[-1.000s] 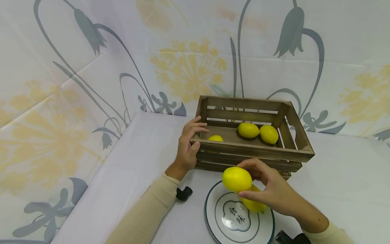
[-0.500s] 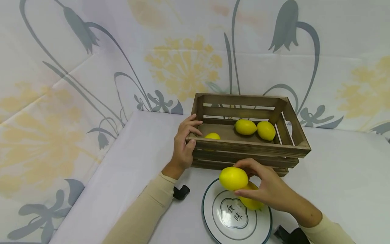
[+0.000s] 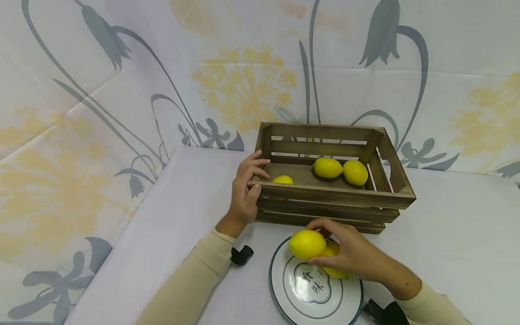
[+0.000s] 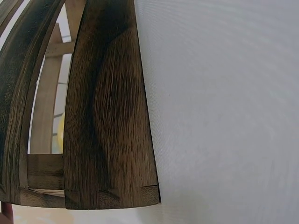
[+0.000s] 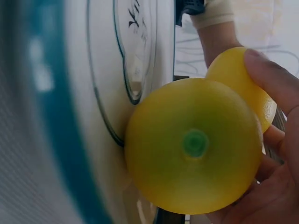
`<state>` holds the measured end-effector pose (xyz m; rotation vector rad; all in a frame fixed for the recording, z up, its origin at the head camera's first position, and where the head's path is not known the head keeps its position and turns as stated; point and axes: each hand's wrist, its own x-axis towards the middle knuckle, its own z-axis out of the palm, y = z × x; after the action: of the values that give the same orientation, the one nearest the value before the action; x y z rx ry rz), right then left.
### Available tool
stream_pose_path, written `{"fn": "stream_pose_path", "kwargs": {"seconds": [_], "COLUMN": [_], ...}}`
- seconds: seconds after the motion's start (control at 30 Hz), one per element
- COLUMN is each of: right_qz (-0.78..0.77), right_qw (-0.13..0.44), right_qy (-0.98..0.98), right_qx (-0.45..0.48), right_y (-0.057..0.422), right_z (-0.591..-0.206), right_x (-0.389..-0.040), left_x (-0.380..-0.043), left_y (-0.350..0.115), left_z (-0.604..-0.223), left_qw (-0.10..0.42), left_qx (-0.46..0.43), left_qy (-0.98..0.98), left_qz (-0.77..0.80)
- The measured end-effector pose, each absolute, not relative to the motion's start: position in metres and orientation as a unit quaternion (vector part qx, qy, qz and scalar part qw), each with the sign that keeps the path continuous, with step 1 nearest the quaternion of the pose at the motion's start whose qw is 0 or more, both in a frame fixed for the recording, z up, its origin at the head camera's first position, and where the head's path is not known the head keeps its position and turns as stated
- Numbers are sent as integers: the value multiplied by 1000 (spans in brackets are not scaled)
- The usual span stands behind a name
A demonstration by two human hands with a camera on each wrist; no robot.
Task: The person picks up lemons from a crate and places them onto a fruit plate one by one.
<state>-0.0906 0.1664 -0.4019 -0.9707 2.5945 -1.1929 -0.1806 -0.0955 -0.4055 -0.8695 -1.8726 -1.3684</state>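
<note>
My left hand (image 3: 245,194) grips the left front corner of a brown wooden slatted crate (image 3: 333,195), thumb outside and fingers over the rim. Between thumb and fingers, my right hand (image 3: 351,250) holds a yellow lemon (image 3: 307,244) over the far part of a white plate (image 3: 280,289) with a blue rim. A second lemon (image 5: 194,144) lies on that plate, partly hidden behind the right hand in the head view. In the right wrist view, the thumb presses the held lemon (image 5: 233,77) beyond it. Inside the crate are three lemons, one (image 3: 283,179) partly behind the front slat.
Behind the crate rises a white cloth backdrop (image 3: 243,27) with grey and yellow flower prints. A black strap-like piece (image 3: 242,255) shows beside the left forearm, and another black object (image 3: 386,311) is at the right wrist. White cloth (image 3: 191,189) covers the table.
My right hand has moved slightly left and down toward the plate with the lemon. The head view has shifted a little; my left hand stays on the crate's corner.
</note>
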Motion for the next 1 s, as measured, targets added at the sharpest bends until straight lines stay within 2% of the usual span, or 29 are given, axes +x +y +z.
{"fn": "stream_pose_path", "kwargs": {"seconds": [0.5, 1.0], "right_qz": [-386, -348], "right_qw": [96, 98], "right_qy": [858, 871], "right_qx": [-324, -332], "right_y": [164, 163], "right_z": [-411, -413], "right_x": [-91, -90], "left_x": [-182, -181], "left_y": [-95, -94], "left_z": [-407, -406], "left_qw": [340, 335], "left_qx": [-336, -334], "left_qy": [-706, -708], "left_qz": [-522, -524]}}
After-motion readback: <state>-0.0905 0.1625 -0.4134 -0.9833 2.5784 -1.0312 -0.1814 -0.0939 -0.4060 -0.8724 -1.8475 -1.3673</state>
